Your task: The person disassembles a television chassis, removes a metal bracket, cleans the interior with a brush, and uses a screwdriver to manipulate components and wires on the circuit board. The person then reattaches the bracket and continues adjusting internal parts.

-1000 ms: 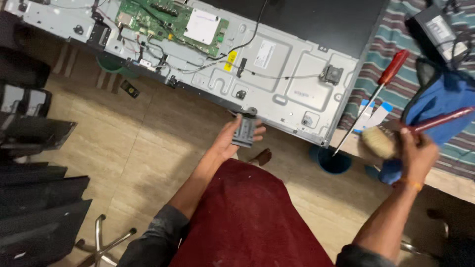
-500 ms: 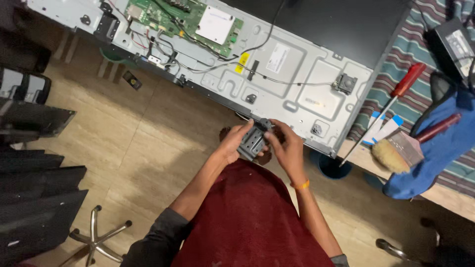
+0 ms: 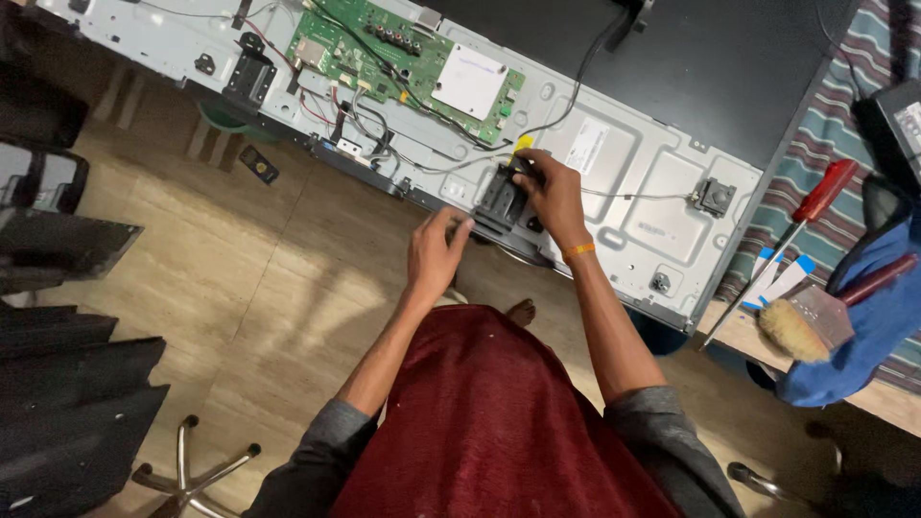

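Head view, one entry.

Black bracket (image 3: pixel 500 200): a small dark plastic part, lying on the grey metal panel (image 3: pixel 633 182) near its lower edge. It sits between the two hands.

Right hand (image 3: pixel 552 192): fingers curled over the bracket's upper right side, tips at its top edge beside a yellow tag (image 3: pixel 523 144). The fingers are closed on the bracket. An orange band (image 3: pixel 578 250) circles the wrist.

Left hand (image 3: pixel 434 254): below and left of the bracket, fingers half bent and close together, tips touching or just short of its lower left corner; which of the two cannot be told.

Beyond the fingertips, up and left: a green circuit board (image 3: pixel 384 53) with a white label (image 3: pixel 469 81), and black wires (image 3: pixel 566 105) running across the panel.

Well right of the right hand: a red-handled screwdriver (image 3: pixel 801 225), a brush (image 3: pixel 801 326) and a blue cloth (image 3: pixel 863 326) on a striped cover (image 3: pixel 815 153).

Below the hands: a dark red garment (image 3: pixel 480 422) and tiled floor (image 3: pixel 240 288).

Far left of the left hand: black panels (image 3: pixel 67 422) and a chair base (image 3: pixel 187 470).
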